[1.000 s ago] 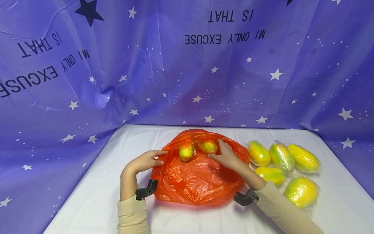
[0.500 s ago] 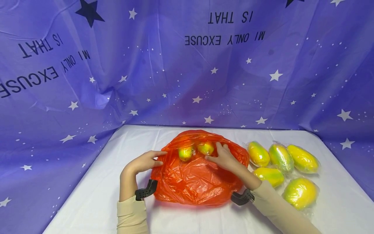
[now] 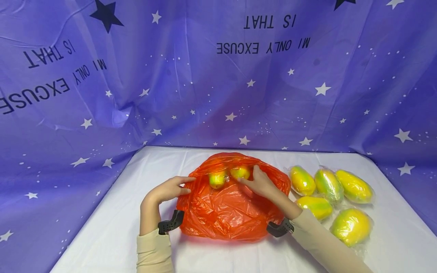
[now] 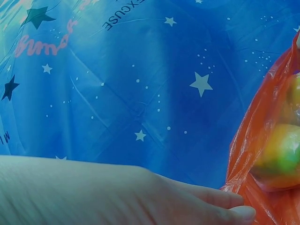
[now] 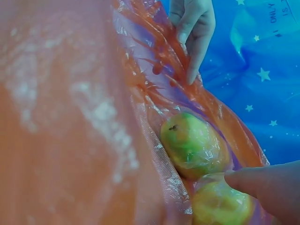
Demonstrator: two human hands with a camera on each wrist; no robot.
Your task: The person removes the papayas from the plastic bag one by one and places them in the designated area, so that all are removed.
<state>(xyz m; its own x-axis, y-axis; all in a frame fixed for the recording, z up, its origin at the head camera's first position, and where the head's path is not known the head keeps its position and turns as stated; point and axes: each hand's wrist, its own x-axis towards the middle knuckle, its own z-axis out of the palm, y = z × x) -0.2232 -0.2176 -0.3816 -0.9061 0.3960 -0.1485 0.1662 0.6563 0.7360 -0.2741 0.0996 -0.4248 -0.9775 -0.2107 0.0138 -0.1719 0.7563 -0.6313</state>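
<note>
A red plastic bag (image 3: 235,212) lies on the white-covered table with its mouth spread. Two yellow-green mangoes in clear wrap sit inside: a left mango (image 3: 217,179) and a right mango (image 3: 240,172). At the left edge of the mouth, my left hand (image 3: 169,188) pinches the bag's rim between thumb and fingers. My right hand (image 3: 261,184) reaches into the mouth and holds the right mango from its right side. In the right wrist view, the right thumb (image 5: 255,182) touches that mango (image 5: 220,204); the other right fingers are hidden there.
Several wrapped mangoes lie on the table right of the bag, including a rear mango (image 3: 302,181) and a near one (image 3: 351,226). One mango (image 3: 315,206) lies close to the right forearm. A purple star-printed curtain (image 3: 218,87) stands behind.
My right hand has shifted slightly left within the bag's mouth, and the right mango has moved left toward the other one. The left hand stays on the rim.
</note>
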